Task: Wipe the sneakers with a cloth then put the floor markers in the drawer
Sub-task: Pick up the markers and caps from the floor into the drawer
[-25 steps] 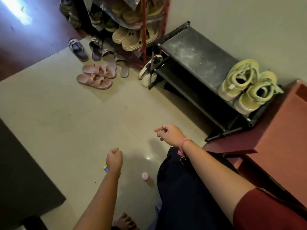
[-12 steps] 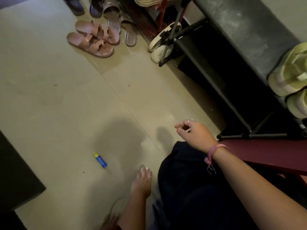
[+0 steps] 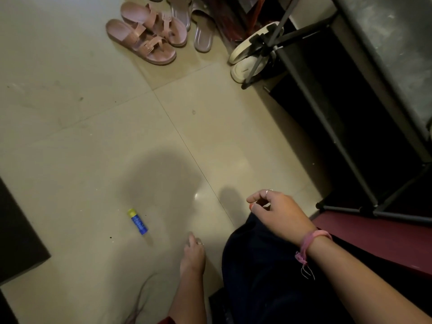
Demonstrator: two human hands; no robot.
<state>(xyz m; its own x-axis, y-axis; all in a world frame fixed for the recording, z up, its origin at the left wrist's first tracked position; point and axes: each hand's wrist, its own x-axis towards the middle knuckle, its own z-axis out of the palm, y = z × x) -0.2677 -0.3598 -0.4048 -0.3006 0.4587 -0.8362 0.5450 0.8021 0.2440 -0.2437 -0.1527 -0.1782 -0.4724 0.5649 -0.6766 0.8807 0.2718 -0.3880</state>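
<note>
A small blue marker with a yellow cap (image 3: 137, 221) lies flat on the tiled floor (image 3: 70, 136), its cap end pointing away from the person. Nothing touches it.

To the right of the marker and a little nearer the person, the left hand (image 3: 193, 255) reaches down to the floor with its back to the camera. Its fingers (image 3: 192, 237) point at the tile and are blurred; whether they hold anything cannot be told from here. A ring shows on one of them.

Further right of the marker, above a dark trouser leg (image 3: 257, 277), the right hand (image 3: 277, 212) hovers with its fingers loosely curled and a gap between thumb and forefinger, holding nothing. A ring sits on one finger and a pink band (image 3: 312, 240) circles the wrist.

Beyond the right hand, well to the right of the marker, a dark shoe rack (image 3: 350, 101) stands on thin metal legs, with a red-brown surface (image 3: 374, 235) at its near end. Far from the marker, at the top of the floor, lie a pair of pink sandals (image 3: 149, 37). Beside them a pair of pale slippers (image 3: 250, 54) sits under the rack's corner.
</note>
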